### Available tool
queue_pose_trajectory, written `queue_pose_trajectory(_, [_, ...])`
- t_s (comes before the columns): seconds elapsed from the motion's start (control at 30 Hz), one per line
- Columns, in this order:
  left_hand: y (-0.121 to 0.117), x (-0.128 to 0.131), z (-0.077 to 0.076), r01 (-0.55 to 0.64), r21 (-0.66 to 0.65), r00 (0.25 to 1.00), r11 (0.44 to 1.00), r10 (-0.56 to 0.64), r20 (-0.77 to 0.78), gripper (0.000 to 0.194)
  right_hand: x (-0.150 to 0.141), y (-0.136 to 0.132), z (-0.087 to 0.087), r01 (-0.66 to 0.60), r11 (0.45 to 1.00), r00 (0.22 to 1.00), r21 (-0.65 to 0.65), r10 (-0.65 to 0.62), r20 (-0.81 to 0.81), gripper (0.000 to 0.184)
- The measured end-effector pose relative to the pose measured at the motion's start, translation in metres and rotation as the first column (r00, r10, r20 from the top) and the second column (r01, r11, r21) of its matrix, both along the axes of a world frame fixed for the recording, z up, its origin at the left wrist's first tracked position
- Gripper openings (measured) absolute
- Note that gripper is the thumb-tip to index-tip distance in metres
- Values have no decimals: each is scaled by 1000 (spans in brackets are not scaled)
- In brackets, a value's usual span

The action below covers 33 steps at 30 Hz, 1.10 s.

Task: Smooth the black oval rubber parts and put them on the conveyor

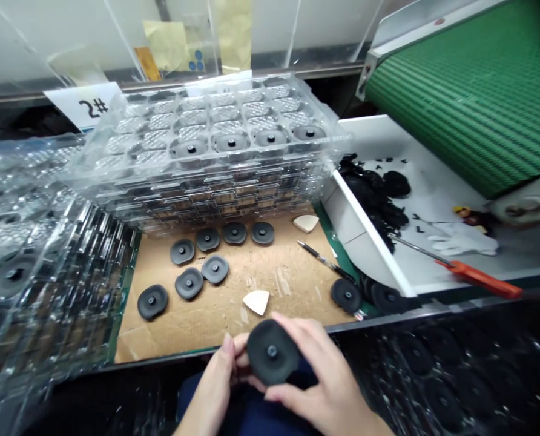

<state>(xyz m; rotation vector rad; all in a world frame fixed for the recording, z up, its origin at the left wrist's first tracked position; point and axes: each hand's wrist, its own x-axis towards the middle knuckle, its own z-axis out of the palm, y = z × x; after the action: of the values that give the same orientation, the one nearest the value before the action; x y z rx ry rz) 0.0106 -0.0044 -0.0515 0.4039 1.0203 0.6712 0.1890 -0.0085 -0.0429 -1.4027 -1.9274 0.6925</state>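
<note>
Both my hands hold one black rubber disc (270,358) with a small centre hub, just below the near edge of the brown work board (233,290). My left hand (215,387) pinches its left rim with thumb and fingers. My right hand (324,381) wraps round its right and lower edge. Several more black discs (189,282) lie loose on the board. A stack of clear plastic trays (215,151) stands behind them, its top tray holding discs (230,143) in the front row.
Two cream wedge-shaped pieces (257,301) and a pen-like tool (324,261) lie on the board. A white bin (388,242) at right holds black scraps, a white glove and an orange-handled tool (479,278). A green conveyor (460,91) rises at upper right. Clear trays (29,266) pile at left.
</note>
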Motion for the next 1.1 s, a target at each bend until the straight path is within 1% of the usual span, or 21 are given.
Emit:
queue_pose_trajectory(0.03, [0, 2, -1, 20, 39, 1000, 999, -20, 8, 54, 11, -3, -8, 146, 988, 989, -59, -144, 38, 64])
queue_pose_trajectory(0.07, [1, 4, -3, 40, 60, 999, 997, -40, 7, 49, 24, -5, -17, 306, 945, 950, -114, -296, 100, 63])
queue_pose_trajectory(0.1, [2, 5, -3, 53, 68, 999, 996, -53, -2, 44, 36, -5, -26, 452, 878, 888, -155, -426, 173, 64])
queue_pose_trajectory(0.13, [3, 6, -3, 55, 71, 998, 996, -54, -14, 39, 49, -5, -35, 565, 805, 819, -179, -520, 243, 67])
queue_pose_trajectory(0.17, [4, 7, -3, 48, 74, 999, 996, -46, -28, 35, 61, -3, -43, 638, 746, 762, -191, -576, 296, 70])
queue_pose_trajectory(0.2, [4, 7, -3, 37, 73, 999, 997, -34, -39, 33, 71, -1, -50, 676, 710, 728, -196, -601, 331, 72])
queue_pose_trajectory(0.23, [5, 8, -3, 25, 68, 999, 997, -22, -48, 32, 79, 0, -56, 688, 698, 716, -198, -606, 348, 75])
queue_pose_trajectory(0.3, [6, 8, -2, 1, 52, 998, 999, 2, -60, 31, 88, 3, -63, 692, 694, 710, -202, -601, 368, 77])
queue_pose_trajectory(0.37, [7, 8, -2, -20, 45, 997, 999, 23, -69, 30, 89, 3, -66, 699, 686, 702, -203, -601, 383, 79])
queue_pose_trajectory(0.5, [7, 9, -6, -49, 41, 996, 998, 53, -77, 25, 83, -2, -67, 714, 672, 685, -196, -614, 391, 80])
queue_pose_trajectory(0.6, [5, 9, -10, -54, 41, 996, 998, 57, -73, 25, 79, -2, -68, 713, 677, 685, -184, -616, 389, 80])
queue_pose_trajectory(0.73, [3, 6, -18, -51, 46, 997, 998, 54, -55, 28, 74, -2, -67, 700, 695, 693, -164, -606, 390, 74])
queue_pose_trajectory(0.8, [1, 3, -21, -56, 48, 997, 997, 58, -50, 29, 69, -4, -63, 694, 703, 696, -155, -601, 392, 72])
queue_pose_trajectory(0.87, [0, 0, -23, -67, 47, 996, 997, 69, -51, 30, 63, -5, -55, 685, 717, 703, -132, -603, 377, 68])
queue_pose_trajectory(0.9, [-1, -1, -24, -75, 45, 996, 996, 77, -52, 30, 60, -4, -49, 664, 739, 723, -117, -593, 354, 65])
queue_pose_trajectory(0.93, [-1, -2, -24, -82, 42, 995, 996, 84, -54, 30, 55, -1, -44, 625, 774, 757, -102, -568, 324, 60])
queue_pose_trajectory(1.0, [-3, -3, -23, -95, 30, 994, 995, 96, -57, 29, 44, 14, -34, 504, 861, 844, -75, -471, 258, 48])
queue_pose_trajectory(1.03, [-3, -3, -22, -101, 21, 993, 995, 102, -58, 29, 37, 27, -31, 432, 899, 883, -65, -408, 233, 43])
queue_pose_trajectory(1.07, [-4, -4, -20, -108, 13, 992, 994, 108, -57, 28, 29, 43, -30, 372, 927, 910, -56, -352, 218, 40])
queue_pose_trajectory(1.1, [-5, -4, -19, -114, 7, 992, 993, 115, -53, 29, 19, 61, -31, 331, 943, 925, -45, -315, 211, 39])
